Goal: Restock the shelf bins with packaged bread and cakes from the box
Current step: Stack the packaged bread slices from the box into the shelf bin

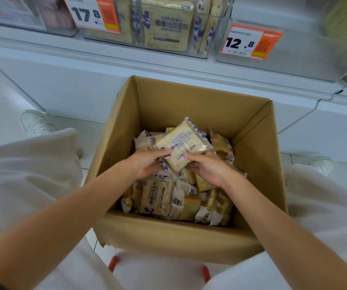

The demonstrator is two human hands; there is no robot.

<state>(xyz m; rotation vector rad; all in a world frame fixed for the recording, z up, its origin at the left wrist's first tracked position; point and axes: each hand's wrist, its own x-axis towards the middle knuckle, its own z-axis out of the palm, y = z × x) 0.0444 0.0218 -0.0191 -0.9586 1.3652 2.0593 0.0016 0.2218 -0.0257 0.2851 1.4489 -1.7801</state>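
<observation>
An open cardboard box (189, 105) stands on the floor between my knees, holding several packaged bread slices and cakes (158, 197). Both my hands are inside it. My left hand (145, 163) grips the near left end of a clear-wrapped toast bread pack (182, 143), thumb across its top. My right hand (207, 167) holds the same pack from the right and underneath. The pack is lifted a little above the pile and tilted. Above, a clear shelf bin (168, 28) holds the same kind of toast packs upright.
Price tags reading 17.8 (92, 14) and 12.8 (251, 41) hang on the bin fronts. A clear bin (294, 55) sits at the right. The white shelf base (64, 84) runs behind the box. My white shoes (35, 122) rest on the floor either side.
</observation>
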